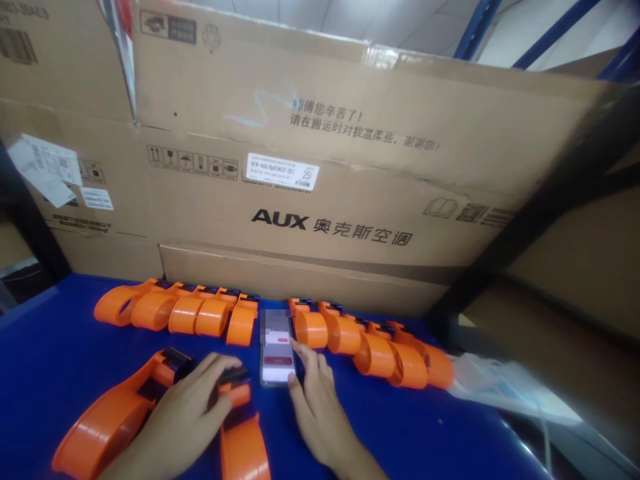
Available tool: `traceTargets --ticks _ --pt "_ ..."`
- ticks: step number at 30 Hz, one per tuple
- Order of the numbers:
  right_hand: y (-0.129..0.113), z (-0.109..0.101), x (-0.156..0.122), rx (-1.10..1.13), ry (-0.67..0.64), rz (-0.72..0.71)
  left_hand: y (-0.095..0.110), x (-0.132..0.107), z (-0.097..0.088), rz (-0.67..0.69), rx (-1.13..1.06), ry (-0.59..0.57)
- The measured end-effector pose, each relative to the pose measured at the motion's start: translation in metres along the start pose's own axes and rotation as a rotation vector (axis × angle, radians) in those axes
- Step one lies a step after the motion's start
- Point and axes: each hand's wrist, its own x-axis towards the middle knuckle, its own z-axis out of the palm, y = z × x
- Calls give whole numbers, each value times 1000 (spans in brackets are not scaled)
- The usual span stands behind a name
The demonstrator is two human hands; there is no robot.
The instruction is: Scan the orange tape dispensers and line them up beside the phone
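Note:
My left hand [187,417] lies with loosely spread fingers over two orange tape dispensers: one to its left [107,420], the other under its thumb [243,443]. It grips neither. My right hand [317,407] rests flat on the blue table [45,360], fingers stretched out, with its fingertips at the right edge of a smartphone [277,353] that lies face up with its screen lit. Two rows of orange tape dispensers flank the phone, one to the left [180,313], one to the right [370,347].
Large cardboard boxes [320,187] printed AUX form a wall along the back of the table. Clear plastic bags [495,387] lie at the right edge. A dark shelf post [540,200] slants down at the right, with blue racking [480,27] above.

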Motion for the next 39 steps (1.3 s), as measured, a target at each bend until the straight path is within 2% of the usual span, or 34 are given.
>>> traceTargets --ticks 6,22,39 --pt "-5 2 3 -86 -32 -22 0 1 0 1 2 9" --pt "-3 3 8 -27 -48 16 5 1 -1 -37 12 -34" --pt "-2 5 9 -110 -48 14 6 1 -2 -41 48 -60"
